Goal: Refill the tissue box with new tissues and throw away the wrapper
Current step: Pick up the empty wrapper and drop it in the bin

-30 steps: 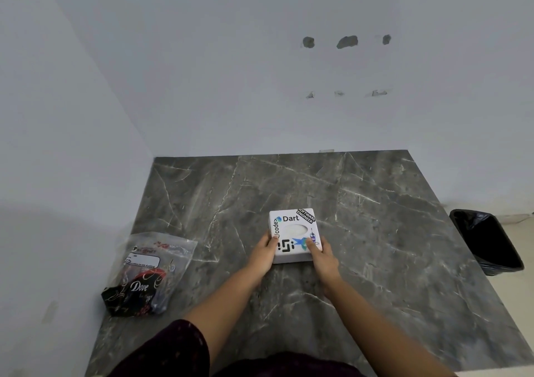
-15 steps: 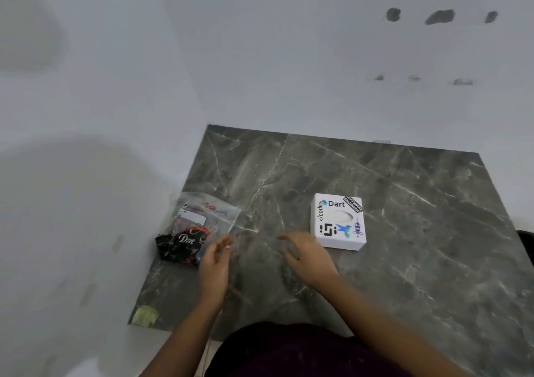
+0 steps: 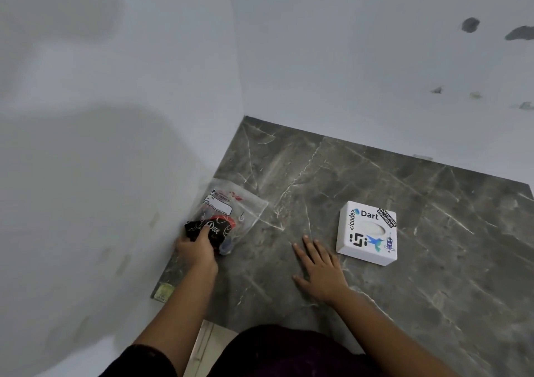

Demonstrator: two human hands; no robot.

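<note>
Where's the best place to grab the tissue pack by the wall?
Probably the near, dark printed end of the tissue pack, from the person's side, where the left hand already rests. It lies flat against the wall, blocking the left side; the far end is thin clear film.

Both hands are off the tissue box [image 3: 367, 232] now. The left hand [image 3: 196, 251] has reached the tissue packet [image 3: 224, 219] and closes on its near end, while the right hand [image 3: 320, 272] rests flat on the bench [image 3: 433, 275].
</note>
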